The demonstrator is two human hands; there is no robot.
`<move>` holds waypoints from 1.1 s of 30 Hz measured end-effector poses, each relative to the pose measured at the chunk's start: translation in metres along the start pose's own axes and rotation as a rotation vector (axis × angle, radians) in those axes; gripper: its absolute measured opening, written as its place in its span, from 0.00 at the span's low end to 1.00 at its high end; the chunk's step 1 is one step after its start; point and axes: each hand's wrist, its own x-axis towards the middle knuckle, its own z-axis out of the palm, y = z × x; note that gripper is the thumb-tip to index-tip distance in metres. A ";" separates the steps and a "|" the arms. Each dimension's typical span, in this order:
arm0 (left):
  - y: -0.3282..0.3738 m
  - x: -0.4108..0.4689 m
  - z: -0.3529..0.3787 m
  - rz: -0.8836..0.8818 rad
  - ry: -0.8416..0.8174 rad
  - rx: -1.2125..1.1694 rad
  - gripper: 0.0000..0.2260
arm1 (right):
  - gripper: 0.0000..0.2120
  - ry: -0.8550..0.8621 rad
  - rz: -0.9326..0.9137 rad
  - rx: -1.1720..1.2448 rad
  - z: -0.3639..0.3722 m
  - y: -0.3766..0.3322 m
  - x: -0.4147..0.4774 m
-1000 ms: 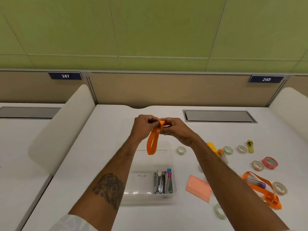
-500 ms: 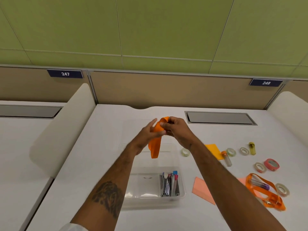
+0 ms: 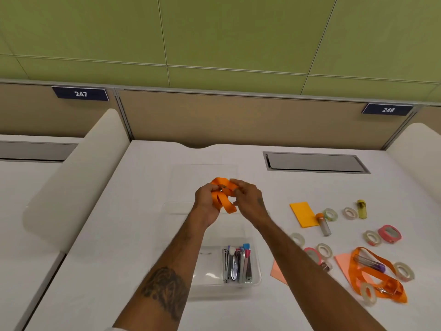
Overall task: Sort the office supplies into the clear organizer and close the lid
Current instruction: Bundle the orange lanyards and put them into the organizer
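Observation:
An orange lanyard strap (image 3: 225,198) is bunched into loops between both hands, held above the far half of the clear organizer (image 3: 256,277). My left hand (image 3: 206,201) grips its left side and my right hand (image 3: 247,199) pinches its right side. The organizer's near right compartment holds several metal nail clippers and small tools (image 3: 236,263). Its clear lid (image 3: 204,174) lies open beyond my hands. On the right lie a second orange lanyard (image 3: 372,275), several tape rolls (image 3: 403,271), a pink tape roll (image 3: 389,233), sticky notes (image 3: 303,214) and small tubes (image 3: 323,223).
Cream dividers (image 3: 78,177) border the white desk on both sides. A grey cable hatch (image 3: 315,162) sits at the back right. A brown partition with labels 247 and 248 closes off the far edge.
The strap hung down in one long loop from my hands; now it is folded into a tighter bundle between them. My left hand has closed round it again.

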 end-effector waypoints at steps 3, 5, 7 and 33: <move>-0.004 0.002 0.008 -0.030 -0.001 -0.069 0.14 | 0.18 -0.063 -0.008 -0.064 0.006 0.003 -0.003; -0.007 0.004 0.011 -0.024 -0.018 -0.062 0.15 | 0.22 -0.118 -0.026 -0.053 0.007 0.004 -0.004; -0.008 0.003 0.012 -0.002 -0.032 -0.009 0.16 | 0.20 -0.169 -0.010 -0.016 0.006 0.005 -0.004; -0.085 0.068 -0.091 0.591 0.205 2.042 0.30 | 0.16 -0.254 0.141 -0.660 0.031 0.084 0.031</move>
